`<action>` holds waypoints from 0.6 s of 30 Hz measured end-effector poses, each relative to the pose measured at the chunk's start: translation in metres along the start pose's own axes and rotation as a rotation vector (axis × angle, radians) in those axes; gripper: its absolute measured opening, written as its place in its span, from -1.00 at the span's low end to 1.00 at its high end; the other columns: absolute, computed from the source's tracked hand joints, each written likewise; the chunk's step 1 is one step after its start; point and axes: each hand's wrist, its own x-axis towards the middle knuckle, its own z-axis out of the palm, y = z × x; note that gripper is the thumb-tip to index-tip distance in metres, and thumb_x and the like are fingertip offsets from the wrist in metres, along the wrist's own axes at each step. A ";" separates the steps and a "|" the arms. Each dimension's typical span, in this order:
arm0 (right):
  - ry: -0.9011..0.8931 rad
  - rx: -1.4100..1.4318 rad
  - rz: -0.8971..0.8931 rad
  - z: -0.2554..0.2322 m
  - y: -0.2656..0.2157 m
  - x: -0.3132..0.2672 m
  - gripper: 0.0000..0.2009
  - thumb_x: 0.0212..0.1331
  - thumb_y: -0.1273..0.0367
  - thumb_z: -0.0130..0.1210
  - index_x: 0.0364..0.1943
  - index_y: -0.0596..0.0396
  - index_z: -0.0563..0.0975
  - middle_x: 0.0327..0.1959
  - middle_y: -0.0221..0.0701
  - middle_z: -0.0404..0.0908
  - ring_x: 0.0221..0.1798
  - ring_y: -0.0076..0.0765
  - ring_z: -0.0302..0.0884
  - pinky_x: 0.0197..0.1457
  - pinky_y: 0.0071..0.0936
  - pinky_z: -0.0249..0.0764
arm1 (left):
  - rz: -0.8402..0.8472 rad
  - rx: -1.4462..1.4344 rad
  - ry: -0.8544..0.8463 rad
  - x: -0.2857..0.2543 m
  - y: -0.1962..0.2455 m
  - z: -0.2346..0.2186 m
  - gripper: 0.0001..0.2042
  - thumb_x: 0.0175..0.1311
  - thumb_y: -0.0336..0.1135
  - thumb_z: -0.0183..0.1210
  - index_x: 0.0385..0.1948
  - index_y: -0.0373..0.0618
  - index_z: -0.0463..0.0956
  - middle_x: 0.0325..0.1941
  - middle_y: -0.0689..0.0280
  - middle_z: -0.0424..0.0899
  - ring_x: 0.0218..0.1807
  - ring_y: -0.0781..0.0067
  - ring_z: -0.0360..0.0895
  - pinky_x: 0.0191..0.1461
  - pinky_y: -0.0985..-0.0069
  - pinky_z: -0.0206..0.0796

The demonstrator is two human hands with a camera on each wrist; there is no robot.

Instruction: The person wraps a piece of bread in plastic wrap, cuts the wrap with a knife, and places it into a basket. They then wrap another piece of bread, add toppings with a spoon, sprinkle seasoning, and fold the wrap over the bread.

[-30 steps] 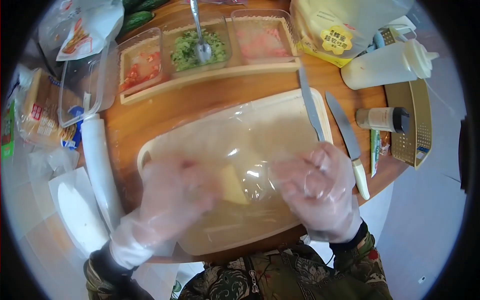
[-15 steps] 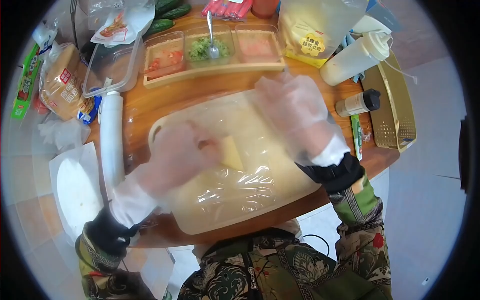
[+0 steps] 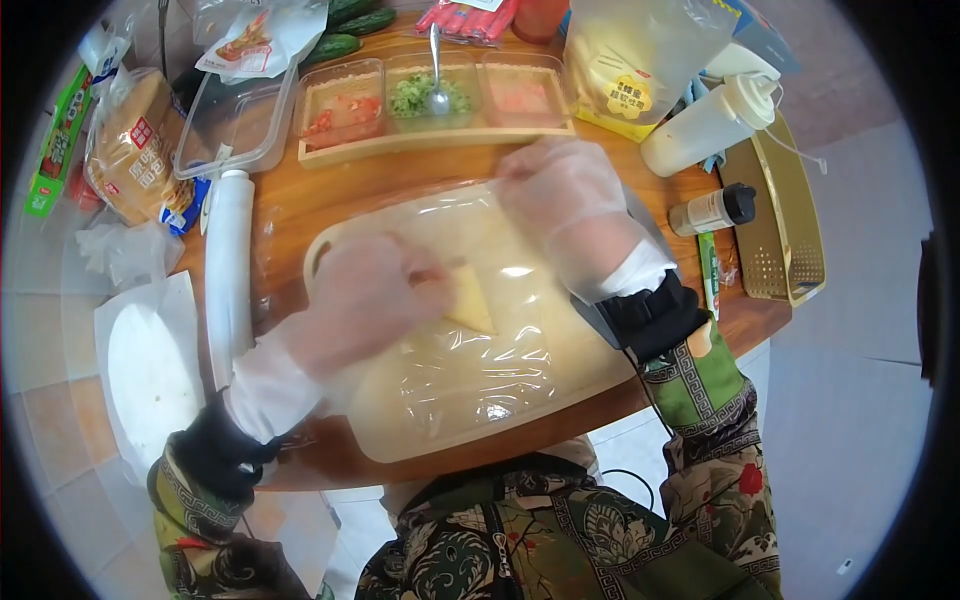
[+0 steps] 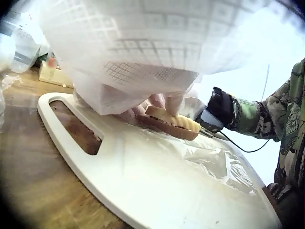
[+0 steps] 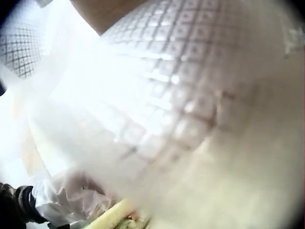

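A sandwich piece with pale yellow bread (image 3: 472, 300) lies on plastic film over the cream cutting board (image 3: 390, 420). My gloved left hand (image 3: 365, 295) is at its left side; in the left wrist view its fingers grip the bread (image 4: 174, 125) from above. Green filling shows at the cut side of the sandwich (image 5: 112, 215) in the right wrist view. My gloved right hand (image 3: 575, 210) is over the board's upper right, at the far edge of the clear film (image 3: 480, 375). Its fingertips are blurred, and whether they pinch the film is unclear.
Behind the board, a wooden tray (image 3: 440, 141) holds tubs of red, green and pink food, with a spoon (image 3: 438, 100). A film roll (image 3: 229, 270) and bagged bread (image 3: 140, 150) are left; a squeeze bottle (image 3: 705, 130), seasoning jar (image 3: 708, 212) and basket (image 3: 790, 240) right.
My right hand has moved up from the board's near right to its far edge, then slightly left. My left hand stays beside the sandwich. The camera view has shifted.
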 end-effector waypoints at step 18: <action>-0.261 0.793 -0.150 -0.017 0.004 -0.022 -0.81 0.44 0.29 0.08 -0.20 0.14 0.53 -0.23 -0.46 0.67 -0.18 -0.62 0.55 -0.07 -0.59 0.44 | 0.005 0.045 -0.003 -0.001 0.003 0.000 -0.72 0.08 -0.20 0.36 -0.25 -0.18 0.73 -0.29 0.21 0.66 -0.29 0.40 0.62 -0.16 0.46 0.42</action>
